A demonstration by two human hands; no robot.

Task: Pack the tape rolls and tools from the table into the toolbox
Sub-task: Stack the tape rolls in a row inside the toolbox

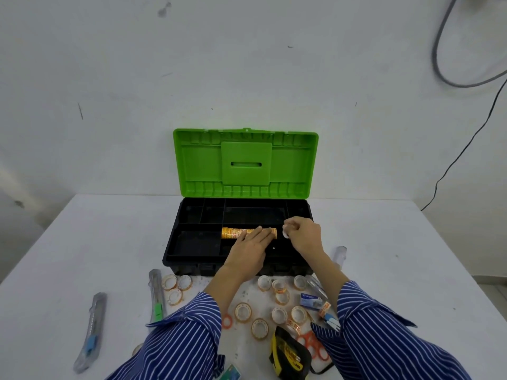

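Green plastic forms the raised lid [246,163] of the toolbox [192,244], which stands open at the middle of the white worktop [82,242], its black tray split into several compartments. A row of orange-printed tape rolls [233,233] lies on its side in a long front compartment, right of the centre. The left hand [251,249] lies flat over the right part of that row, fingers straight and resting on the rolls. The right hand [301,237] hovers just beside the row's right end, pinching a single tape roll [286,231] between curled fingers and thumb.

On the worktop in front of the toolbox, loose tape rolls lie scattered: a cluster of three [177,287] to the left, and many more [277,303] between the two striped blue sleeves. A utility knife with a green slider [157,296] lies near the left cluster, and a second knife with a blue slider [92,331] lies well apart, farther left. A yellow and black tape measure [289,352] sits at the near edge, beside orange-handled scissors [312,342]. A small blue box [310,300] rests near the right sleeve.
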